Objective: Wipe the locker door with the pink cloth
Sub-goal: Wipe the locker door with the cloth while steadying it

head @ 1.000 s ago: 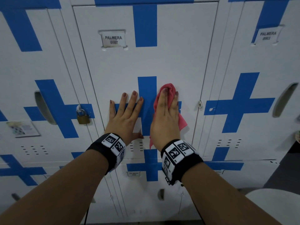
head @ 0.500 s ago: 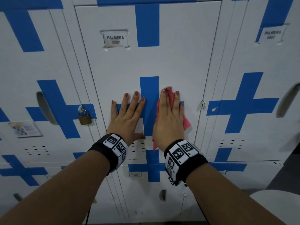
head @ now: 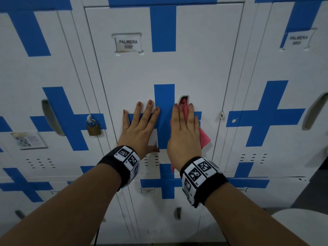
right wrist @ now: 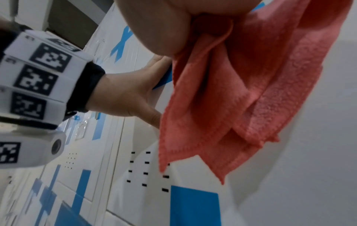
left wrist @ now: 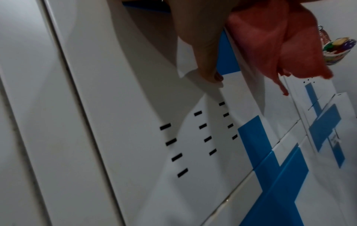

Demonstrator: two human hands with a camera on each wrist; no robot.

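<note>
1. The right hand (head: 184, 132) lay flat with straight fingers, pressing the pink cloth (head: 204, 137) against the locker door (head: 195, 68) at mid-height, just right of the blue cross (head: 164, 103). Nothing pinched the cloth, so easing the pressure would probably have let it slide down or drop.
2. Loose folds hung below the palm in the right wrist view (right wrist: 231, 107); they looked liable to bunch and leave streaks.
3. The fingertips sat at the recessed handle slot (head: 184, 98); cloth could have snagged there.
4. The left hand (head: 140, 128), spread flat and holding nothing, braced the door to the left; its palm risked smudging the surface being cleaned.
5. The padlock (head: 93, 127) hung well left, unlikely to interfere.
</note>
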